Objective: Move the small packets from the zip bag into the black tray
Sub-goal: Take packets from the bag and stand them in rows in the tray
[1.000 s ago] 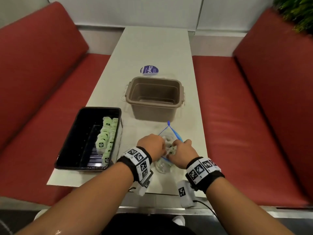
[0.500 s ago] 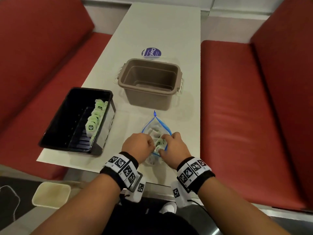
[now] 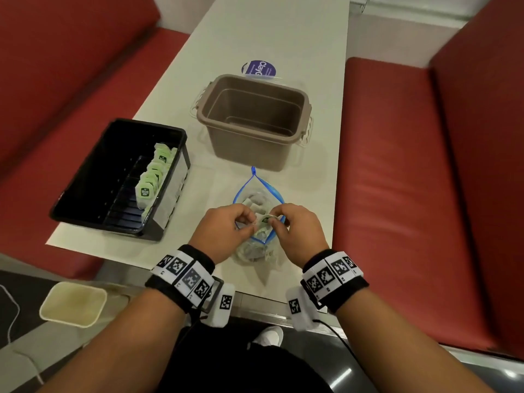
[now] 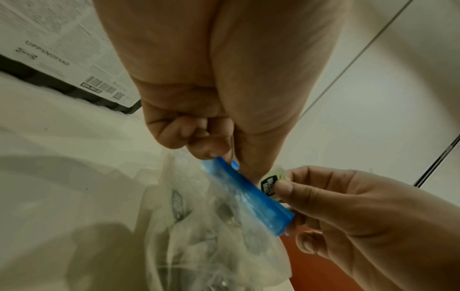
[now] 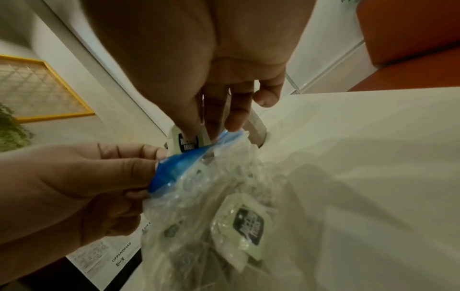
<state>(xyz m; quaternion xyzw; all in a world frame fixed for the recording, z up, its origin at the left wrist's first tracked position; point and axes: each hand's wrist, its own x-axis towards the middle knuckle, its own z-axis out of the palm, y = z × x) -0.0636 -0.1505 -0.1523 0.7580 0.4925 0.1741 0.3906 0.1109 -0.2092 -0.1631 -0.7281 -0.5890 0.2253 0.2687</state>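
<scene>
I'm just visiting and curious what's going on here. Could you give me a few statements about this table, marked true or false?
1. The right hand pinches a small packet at the bag's mouth. True.
2. The brown tub is full of packets. False: it is empty.
3. The left hand holds the zip bag by its blue rim. True.
4. The black tray holds no packets. False: a row stands along its right side.
</scene>
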